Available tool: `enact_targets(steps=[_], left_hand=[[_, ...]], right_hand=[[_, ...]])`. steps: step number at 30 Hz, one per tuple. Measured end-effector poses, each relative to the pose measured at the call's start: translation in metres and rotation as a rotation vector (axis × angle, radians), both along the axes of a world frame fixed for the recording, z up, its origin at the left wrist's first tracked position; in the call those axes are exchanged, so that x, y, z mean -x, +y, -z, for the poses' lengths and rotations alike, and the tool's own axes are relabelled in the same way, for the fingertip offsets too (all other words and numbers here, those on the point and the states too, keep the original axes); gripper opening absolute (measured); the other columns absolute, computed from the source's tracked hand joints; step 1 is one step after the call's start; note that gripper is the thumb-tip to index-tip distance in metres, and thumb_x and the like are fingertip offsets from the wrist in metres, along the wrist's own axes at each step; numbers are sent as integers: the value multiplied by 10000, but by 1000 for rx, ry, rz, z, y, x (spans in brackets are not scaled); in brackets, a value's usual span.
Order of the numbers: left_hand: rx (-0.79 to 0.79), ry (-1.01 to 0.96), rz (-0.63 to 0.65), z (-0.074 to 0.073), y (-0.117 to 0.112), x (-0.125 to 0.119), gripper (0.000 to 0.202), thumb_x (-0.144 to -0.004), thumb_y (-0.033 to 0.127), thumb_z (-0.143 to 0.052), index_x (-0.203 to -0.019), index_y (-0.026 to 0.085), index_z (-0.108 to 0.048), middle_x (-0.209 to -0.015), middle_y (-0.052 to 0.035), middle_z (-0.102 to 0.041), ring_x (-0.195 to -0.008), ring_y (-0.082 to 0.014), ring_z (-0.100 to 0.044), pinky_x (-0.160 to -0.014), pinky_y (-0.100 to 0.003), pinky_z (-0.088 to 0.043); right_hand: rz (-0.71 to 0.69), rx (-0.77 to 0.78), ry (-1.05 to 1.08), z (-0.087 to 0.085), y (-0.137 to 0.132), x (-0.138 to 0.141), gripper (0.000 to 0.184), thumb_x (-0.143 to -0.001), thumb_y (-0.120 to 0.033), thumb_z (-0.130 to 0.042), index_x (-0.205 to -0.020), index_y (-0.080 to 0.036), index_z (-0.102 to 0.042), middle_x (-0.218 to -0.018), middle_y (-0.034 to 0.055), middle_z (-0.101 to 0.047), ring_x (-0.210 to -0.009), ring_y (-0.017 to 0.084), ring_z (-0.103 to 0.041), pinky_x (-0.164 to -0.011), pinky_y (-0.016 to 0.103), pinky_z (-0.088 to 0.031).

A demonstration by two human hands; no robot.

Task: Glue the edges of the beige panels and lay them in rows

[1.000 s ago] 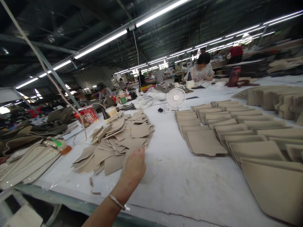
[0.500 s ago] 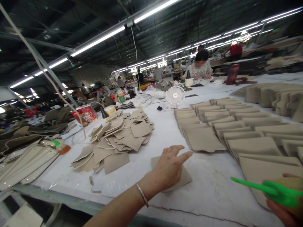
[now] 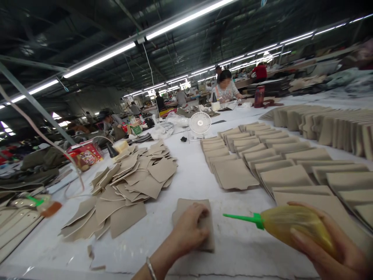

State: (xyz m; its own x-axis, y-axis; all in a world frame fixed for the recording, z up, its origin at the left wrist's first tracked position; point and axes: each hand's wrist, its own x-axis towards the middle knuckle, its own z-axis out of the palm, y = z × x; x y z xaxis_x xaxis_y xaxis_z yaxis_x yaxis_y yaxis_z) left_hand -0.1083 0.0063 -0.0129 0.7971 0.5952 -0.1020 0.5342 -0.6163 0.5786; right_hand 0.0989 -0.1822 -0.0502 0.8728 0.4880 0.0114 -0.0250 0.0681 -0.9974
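Far left, a loose heap of tan cut pieces sprawls unsorted on the white table. Centre: the left hand presses palm-down, fingers bent, gripping nothing, pinning a single tan piece at the near edge. The right hand is wrapped round a yellow squeeze bottle. Its green nozzle points at that piece, just short of it, and nothing squeezed out shows there. Rightward, neat overlapping rows lie laid out.
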Motion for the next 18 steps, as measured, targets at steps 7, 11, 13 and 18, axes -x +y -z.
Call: enact_targets(steps=[7,11,13,18], left_hand=[[-190,228,-174,6,-10,0,425,-792,294,-562,-1192,151,-544,-1159,-136,-542,-1051,-297,-547,-934,-416,-472],[-193,303,-168,-4,-12,-7,400,-806,285,-567,-1174,128,-549,-1162,-160,-552,-1049,-314,-561,-910,-420,-491],[-199,316,-160,-9,-11,-9,394,-811,276,-571,-1172,119,-553,-1171,-172,-555,-1060,-320,-563,-909,-420,-497],[-190,356,-157,-14,-11,-11,422,-814,283,-594,-1194,106,-548,-1192,-191,-557,-1080,-330,-563,-919,-428,-500]], right_hand=[[-155,92,-96,4,16,3,692,-599,-562,-802,-1186,-296,-551,-1003,27,-692,-910,248,-671,-763,198,-549],[-153,140,-145,2,22,6,704,-583,-582,-803,-1181,-303,-555,-1020,15,-686,-924,243,-664,-767,198,-544],[-162,149,-186,3,24,5,715,-589,-582,-801,-1197,-305,-547,-1046,15,-680,-951,246,-654,-773,200,-544],[-176,85,-84,-2,31,8,716,-572,-585,-820,-1175,-291,-570,-1019,30,-697,-928,266,-666,-764,241,-574]])
